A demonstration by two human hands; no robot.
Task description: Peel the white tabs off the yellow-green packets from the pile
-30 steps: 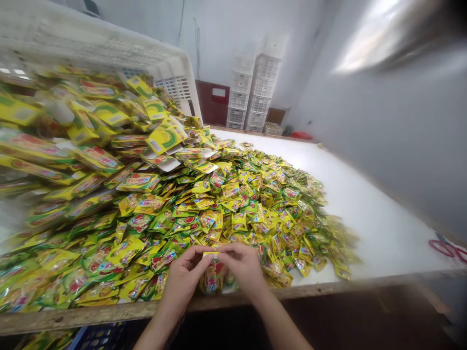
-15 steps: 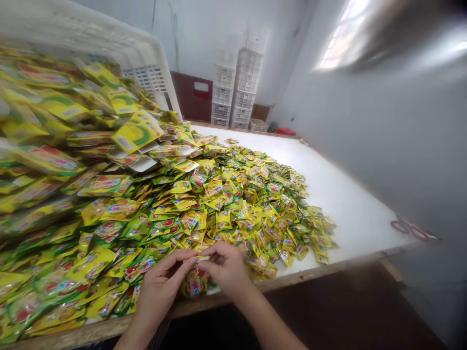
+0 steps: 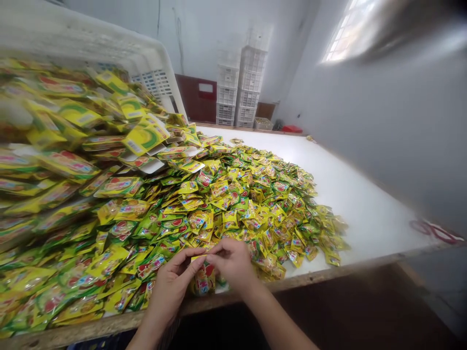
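At the table's near edge, my left hand [image 3: 172,281] and my right hand [image 3: 235,266] pinch the top end of a small yellow printed carton [image 3: 204,283], thumbs and fingertips meeting along its yellow upper edge. The carton stands upright between them, its printed face towards me. Just beyond my hands spreads a heap of small yellow and green sachets [image 3: 229,219]. Similar printed cartons [image 3: 146,137], some with white flaps hanging open, are piled on the left. My fingers hide part of the carton's top.
A white plastic basket [image 3: 164,65] lies tipped at the left, with cartons spilling from its mouth. Red-handled scissors [image 3: 438,232] rest at the table's right edge. Stacked white crates [image 3: 251,82] stand by the far wall. The white tabletop [image 3: 350,194] shows right of the heap.
A pale flap showed at the carton's top between my fingertips; now a yellow edge shows there. Both hands keep their pinch. The whole view has shifted slightly.
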